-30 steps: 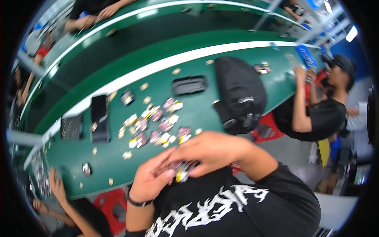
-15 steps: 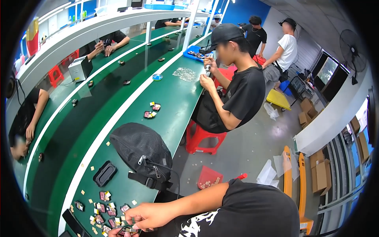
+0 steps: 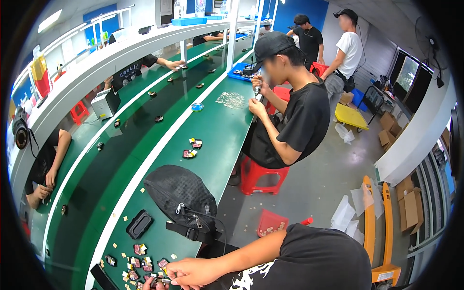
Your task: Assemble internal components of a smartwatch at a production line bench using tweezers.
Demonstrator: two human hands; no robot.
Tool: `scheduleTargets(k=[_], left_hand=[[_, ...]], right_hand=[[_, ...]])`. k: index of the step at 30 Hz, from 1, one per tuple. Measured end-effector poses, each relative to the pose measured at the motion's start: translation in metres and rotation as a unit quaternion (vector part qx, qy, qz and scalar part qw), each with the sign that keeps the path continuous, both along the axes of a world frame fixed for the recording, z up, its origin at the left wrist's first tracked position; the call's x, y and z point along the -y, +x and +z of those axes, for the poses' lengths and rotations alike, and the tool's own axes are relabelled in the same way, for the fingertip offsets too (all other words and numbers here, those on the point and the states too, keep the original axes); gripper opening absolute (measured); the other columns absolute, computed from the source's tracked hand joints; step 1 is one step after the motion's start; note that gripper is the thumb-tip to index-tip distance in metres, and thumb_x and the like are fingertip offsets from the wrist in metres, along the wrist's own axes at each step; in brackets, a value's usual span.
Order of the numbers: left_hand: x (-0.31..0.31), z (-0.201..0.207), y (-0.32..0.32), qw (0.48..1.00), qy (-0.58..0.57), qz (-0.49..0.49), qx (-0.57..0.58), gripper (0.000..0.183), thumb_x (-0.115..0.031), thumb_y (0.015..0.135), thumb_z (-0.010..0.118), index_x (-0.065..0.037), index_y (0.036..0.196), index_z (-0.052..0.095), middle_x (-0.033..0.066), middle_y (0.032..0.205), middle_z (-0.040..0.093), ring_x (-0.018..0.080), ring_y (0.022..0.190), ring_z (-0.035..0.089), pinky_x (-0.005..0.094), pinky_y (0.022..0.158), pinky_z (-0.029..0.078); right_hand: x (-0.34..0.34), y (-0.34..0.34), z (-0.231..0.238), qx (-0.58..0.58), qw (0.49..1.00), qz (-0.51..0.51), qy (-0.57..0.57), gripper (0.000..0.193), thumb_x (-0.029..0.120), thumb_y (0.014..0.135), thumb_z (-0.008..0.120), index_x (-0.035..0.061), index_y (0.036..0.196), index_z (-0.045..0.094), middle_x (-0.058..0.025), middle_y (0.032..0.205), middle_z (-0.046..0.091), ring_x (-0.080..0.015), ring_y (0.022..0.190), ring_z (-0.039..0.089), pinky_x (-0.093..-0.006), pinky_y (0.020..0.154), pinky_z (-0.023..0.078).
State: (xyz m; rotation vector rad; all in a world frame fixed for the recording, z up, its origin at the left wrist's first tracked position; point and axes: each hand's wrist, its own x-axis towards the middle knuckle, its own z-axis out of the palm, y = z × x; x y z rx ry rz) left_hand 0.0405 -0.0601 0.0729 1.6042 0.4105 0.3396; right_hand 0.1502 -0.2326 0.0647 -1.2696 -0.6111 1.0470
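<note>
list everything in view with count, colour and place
small cased parts: several, black-pink, bottom left
bag: one, black, green table
belt: one, dark green, left
oblong case: one, black, left of bag
pale bits: many, whitish, far table
dish: one, blue, beside pale bits
stools: several, red, floor
cart: one, yellow, right
pallet jack: one, orange, lower right
cartons: several, brown, right
co-workers: several, mostly black tops, around
left hand: one, bare, bottom edge
right hand: one, bare, beside it

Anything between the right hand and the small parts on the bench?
Partly: the left hand sits between the right hand and the lowest parts. Nothing visible blocks the nearest part.
</note>
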Motion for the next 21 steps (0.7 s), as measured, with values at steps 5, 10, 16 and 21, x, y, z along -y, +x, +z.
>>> scheduleTargets(k=[5, 10, 16, 21], left_hand=[[0.010, 0.007, -0.011, 0.997, -0.027, 0.066, -0.020, 0.028, 0.001, 0.098, 0.063, 0.007, 0.125, 0.063, 0.0214, 0.120, 0.066, 0.0237, 0.098, 0.070, 0.0363, 0.086, 0.061], [0.017, -0.004, 0.006, 0.991, -0.107, -0.024, 0.078, 0.023, 0.002, 0.099, 0.058, 0.004, 0.122, 0.059, 0.0172, 0.120, 0.064, 0.0275, 0.113, 0.067, 0.0407, 0.089, 0.063], [0.022, -0.008, 0.007, 0.981, -0.160, -0.063, 0.088, 0.025, 0.002, 0.103, 0.053, 0.005, 0.128, 0.057, 0.0168, 0.134, 0.062, 0.0192, 0.116, 0.065, 0.0315, 0.096, 0.057], [0.019, -0.010, 0.000, 0.992, -0.089, -0.049, 0.069, 0.029, 0.000, 0.102, 0.056, 0.006, 0.130, 0.060, 0.0166, 0.124, 0.067, 0.0187, 0.108, 0.068, 0.0305, 0.091, 0.058]], right_hand=[[0.001, -0.006, -0.001, -0.063, 0.997, 0.044, 0.028, 0.019, 0.026, 0.107, 0.053, 0.0065, 0.104, 0.052, -0.0058, 0.077, 0.066, -0.0111, 0.056, 0.058, -0.0276, 0.052, 0.046], [0.019, -0.001, 0.023, -0.148, 0.984, -0.066, -0.076, 0.022, 0.023, 0.101, 0.067, 0.0089, 0.108, 0.052, -0.0083, 0.078, 0.070, -0.0123, 0.056, 0.062, -0.0260, 0.047, 0.045], [0.020, 0.006, 0.018, -0.168, 0.982, -0.062, -0.062, 0.017, 0.014, 0.103, 0.061, 0.0053, 0.104, 0.046, -0.0112, 0.071, 0.068, -0.0096, 0.046, 0.058, -0.0196, 0.039, 0.040], [0.014, 0.003, 0.018, -0.170, 0.981, -0.072, -0.065, 0.017, 0.012, 0.103, 0.060, 0.0048, 0.102, 0.045, -0.0110, 0.067, 0.066, -0.0104, 0.042, 0.057, -0.0202, 0.035, 0.037]])
